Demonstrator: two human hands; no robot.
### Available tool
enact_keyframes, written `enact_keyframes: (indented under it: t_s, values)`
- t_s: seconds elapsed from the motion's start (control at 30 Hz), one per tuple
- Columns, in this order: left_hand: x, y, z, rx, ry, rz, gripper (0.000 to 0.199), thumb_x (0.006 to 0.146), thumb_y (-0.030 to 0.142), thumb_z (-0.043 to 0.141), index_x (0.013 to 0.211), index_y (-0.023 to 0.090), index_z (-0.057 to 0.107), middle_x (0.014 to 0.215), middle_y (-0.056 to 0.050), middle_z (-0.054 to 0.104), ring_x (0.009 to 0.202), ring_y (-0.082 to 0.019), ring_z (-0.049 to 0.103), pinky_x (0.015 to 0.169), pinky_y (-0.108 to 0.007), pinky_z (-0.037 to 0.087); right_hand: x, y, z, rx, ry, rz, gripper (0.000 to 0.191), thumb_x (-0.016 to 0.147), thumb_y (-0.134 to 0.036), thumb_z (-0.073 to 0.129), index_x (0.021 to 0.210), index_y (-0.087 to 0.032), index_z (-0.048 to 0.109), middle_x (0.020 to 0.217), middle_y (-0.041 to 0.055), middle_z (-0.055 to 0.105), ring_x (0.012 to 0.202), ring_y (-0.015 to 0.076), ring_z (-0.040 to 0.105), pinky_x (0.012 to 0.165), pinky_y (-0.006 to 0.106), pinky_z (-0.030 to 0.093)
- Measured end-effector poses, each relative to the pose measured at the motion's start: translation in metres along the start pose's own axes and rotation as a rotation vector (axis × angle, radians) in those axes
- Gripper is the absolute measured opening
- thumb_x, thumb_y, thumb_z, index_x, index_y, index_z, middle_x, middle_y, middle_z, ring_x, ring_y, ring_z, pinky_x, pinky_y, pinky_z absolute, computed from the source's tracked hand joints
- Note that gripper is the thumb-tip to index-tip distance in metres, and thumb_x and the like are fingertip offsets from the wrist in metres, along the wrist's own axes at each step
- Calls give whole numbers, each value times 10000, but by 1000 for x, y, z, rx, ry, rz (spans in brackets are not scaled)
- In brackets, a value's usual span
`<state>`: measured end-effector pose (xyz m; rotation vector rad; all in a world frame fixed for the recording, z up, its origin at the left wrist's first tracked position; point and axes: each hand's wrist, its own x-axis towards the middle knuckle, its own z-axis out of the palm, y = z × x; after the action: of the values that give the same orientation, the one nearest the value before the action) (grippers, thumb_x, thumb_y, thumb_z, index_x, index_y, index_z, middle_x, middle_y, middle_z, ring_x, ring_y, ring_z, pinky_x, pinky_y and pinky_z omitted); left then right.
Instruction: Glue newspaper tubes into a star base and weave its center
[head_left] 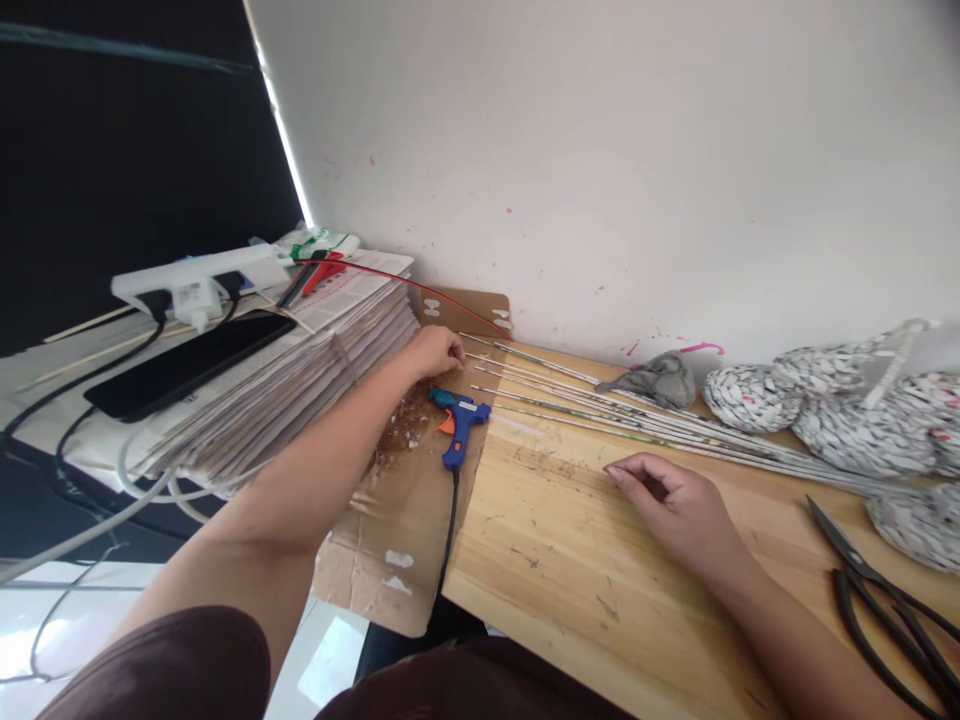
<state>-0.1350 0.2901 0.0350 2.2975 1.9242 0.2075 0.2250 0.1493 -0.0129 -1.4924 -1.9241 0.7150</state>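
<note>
**Your hands apart at the wooden table point(540, 600)**

Cardboard point(405, 500) lies along its left edge. Thin sticks point(739, 446) stretch across the wood beyond your right hand point(679, 505), thumb and forefinger together. Your left hand point(437, 352) is near their left ends, grip unclear. The blue glue gun point(466, 420) lies just below it.

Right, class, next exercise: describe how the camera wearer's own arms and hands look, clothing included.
The left arm wears a short, dark brown sleeve; the right forearm shows bare, its sleeve out of view. Left hand and right hand are ungloved, with no watch or bracelet visible.
</note>
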Motion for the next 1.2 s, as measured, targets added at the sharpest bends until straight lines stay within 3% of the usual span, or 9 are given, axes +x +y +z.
enact_keyframes:
  t_s: [0.2,0.37,0.47,0.63,0.9,1.2]
  values:
    - [2,6,5,73,-32,8,137,694,257,686,802,205,752,784,-23,730,764,-171,653,684,-233,439,0,0,-1,4,-6,-4,237,858,-449,575,844,-234,676,799,2,710,712,173,633,666,283,441]
    - [0,0,2,114,51,-44,159,712,201,625,819,179,742,881,-67,732,877,-218,647,812,-278,445,0,1,0,-1,-9,3,225,858,-448,579,850,-244,674,810,-11,712,726,164,635,675,274,441]
    - [-3,-8,-4,118,87,-96,185,712,174,610,845,167,738,887,-76,730,864,-222,649,803,-286,450,1,1,0,-10,-9,11,225,855,-453,582,854,-249,675,817,-16,713,734,165,637,679,274,441]
    - [-5,-5,-1,59,32,-26,166,717,237,653,850,211,750,860,-22,738,818,-171,654,762,-236,453,2,1,1,-20,-12,12,235,856,-457,577,855,-244,675,814,-10,712,722,167,633,670,278,441]
    - [0,6,10,116,28,27,133,705,232,636,771,214,751,827,-46,734,919,-220,632,866,-298,426,2,0,1,-23,-13,4,237,857,-450,569,860,-240,678,814,0,715,726,177,639,670,286,452]
    - [6,9,11,160,15,-34,146,677,183,607,736,215,737,852,-70,736,955,-265,628,911,-367,394,0,0,0,-12,-9,-21,231,865,-435,565,859,-234,679,818,9,717,721,180,645,674,292,455]
